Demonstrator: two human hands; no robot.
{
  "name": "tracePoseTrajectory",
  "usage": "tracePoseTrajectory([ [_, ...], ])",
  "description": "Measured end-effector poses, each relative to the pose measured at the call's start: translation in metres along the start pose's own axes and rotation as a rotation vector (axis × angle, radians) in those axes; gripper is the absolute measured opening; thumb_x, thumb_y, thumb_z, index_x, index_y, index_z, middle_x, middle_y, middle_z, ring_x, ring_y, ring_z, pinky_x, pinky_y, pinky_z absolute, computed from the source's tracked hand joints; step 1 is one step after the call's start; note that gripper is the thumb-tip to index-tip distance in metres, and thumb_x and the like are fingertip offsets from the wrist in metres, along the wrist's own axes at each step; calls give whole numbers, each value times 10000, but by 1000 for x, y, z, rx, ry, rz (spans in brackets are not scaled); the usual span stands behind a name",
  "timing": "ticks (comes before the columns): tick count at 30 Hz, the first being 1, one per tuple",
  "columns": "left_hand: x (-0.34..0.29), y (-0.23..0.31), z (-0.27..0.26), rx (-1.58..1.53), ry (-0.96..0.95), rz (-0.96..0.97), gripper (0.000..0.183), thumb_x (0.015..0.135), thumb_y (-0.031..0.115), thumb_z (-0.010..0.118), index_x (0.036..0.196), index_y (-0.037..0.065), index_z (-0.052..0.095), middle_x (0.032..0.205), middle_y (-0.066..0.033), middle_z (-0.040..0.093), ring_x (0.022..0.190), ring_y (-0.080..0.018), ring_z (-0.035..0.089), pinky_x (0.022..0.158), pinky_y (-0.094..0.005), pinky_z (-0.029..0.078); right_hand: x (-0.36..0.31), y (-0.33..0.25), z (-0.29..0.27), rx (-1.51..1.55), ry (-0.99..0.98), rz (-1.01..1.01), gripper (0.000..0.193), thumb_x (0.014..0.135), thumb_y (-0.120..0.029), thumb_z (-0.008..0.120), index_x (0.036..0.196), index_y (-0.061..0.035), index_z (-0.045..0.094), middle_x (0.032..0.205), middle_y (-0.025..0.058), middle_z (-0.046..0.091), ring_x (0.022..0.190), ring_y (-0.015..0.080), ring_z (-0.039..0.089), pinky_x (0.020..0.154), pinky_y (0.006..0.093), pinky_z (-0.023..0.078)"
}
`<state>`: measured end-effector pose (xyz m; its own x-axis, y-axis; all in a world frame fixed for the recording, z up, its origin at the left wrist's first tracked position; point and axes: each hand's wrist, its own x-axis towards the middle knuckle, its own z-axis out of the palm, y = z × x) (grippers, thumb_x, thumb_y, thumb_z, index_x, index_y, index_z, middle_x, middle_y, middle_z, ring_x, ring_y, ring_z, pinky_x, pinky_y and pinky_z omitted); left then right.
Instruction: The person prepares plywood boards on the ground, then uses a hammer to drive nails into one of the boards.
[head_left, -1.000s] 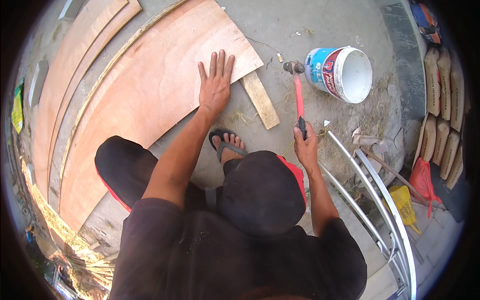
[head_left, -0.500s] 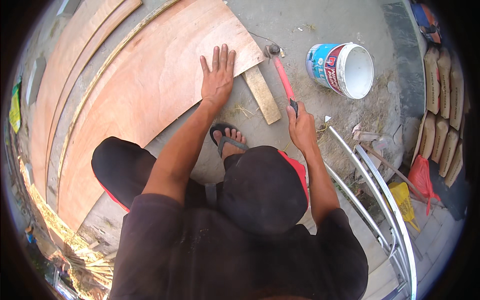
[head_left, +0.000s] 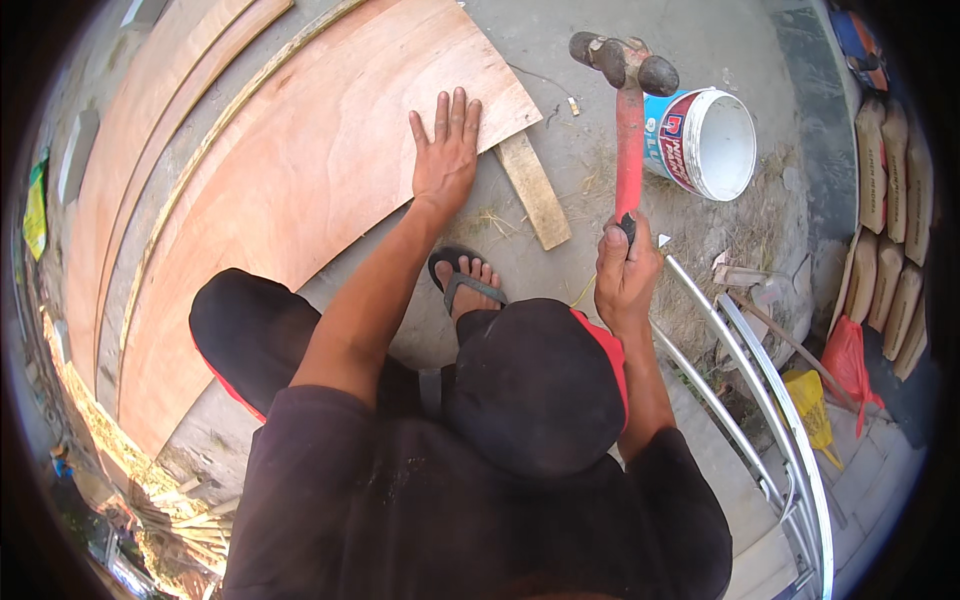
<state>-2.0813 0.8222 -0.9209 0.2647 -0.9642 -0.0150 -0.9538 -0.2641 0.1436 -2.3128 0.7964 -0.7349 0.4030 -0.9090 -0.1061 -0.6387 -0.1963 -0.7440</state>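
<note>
My left hand [head_left: 445, 160] lies flat on a large plywood sheet [head_left: 330, 140], fingers spread, close to its right end. In my right hand [head_left: 627, 275] is a claw hammer [head_left: 628, 140], gripped by the dark lower part of its red handle. The hammer's metal head is raised and covers part of a paint bucket's left side. Under the sheet's corner a short wooden board [head_left: 533, 190] sticks out toward me. My foot in a flip-flop [head_left: 468, 283] is on the ground beside that board.
The open paint bucket [head_left: 720, 145] lies tilted on its side at the right. Metal rails [head_left: 770, 400] curve along my right. Stacked brown sacks [head_left: 895, 200], a red plastic bag [head_left: 848, 365] and a yellow bag [head_left: 805, 405] are farther right. Narrow wood strips [head_left: 190, 120] lie at the left.
The hammer has risen from near the sheet's right corner and swung up and to the right in my right hand. My left hand stays flat on the plywood.
</note>
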Motion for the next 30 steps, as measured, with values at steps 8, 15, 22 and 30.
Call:
tracePoseTrajectory([
  [8, 10, 3, 1, 18, -5, -4, 654, 999, 92, 428, 1626, 88, 244, 1709, -143, 190, 1582, -341, 170, 1217, -692, 165, 9, 7, 5, -426, -297, 167, 305, 1055, -264, 534, 1158, 19, 584, 751, 254, 657, 697, 493, 652, 619, 497, 479],
  [15, 4, 2, 6, -41, 46, 9, 660, 987, 76, 436, 1621, 81, 254, 1704, -148, 204, 1579, -345, 180, 1214, -700, 165, 6, -12, 4, -13, 62, -93, 293, 1064, -256, 519, 1149, 21, 568, 714, 174, 611, 577, 346, 620, 571, 422, 451],
  [22, 10, 7, -3, -16, -10, 1, 666, 985, 62, 432, 1622, 62, 238, 1700, -160, 204, 1578, -360, 172, 1215, -705, 147, -18, 46, 11, -43, -44, 169, 298, 1065, -253, 516, 1111, 34, 579, 650, 176, 551, 556, 309, 594, 561, 412, 437],
  [30, 6, -3, 2, -70, -35, 35, 670, 994, 62, 419, 1628, 45, 204, 1707, -170, 168, 1583, -366, 138, 1224, -696, 120, -12, 29, 3, -149, -88, 109, 282, 1052, -227, 532, 1118, 43, 583, 671, 192, 585, 580, 343, 630, 584, 417, 475],
])
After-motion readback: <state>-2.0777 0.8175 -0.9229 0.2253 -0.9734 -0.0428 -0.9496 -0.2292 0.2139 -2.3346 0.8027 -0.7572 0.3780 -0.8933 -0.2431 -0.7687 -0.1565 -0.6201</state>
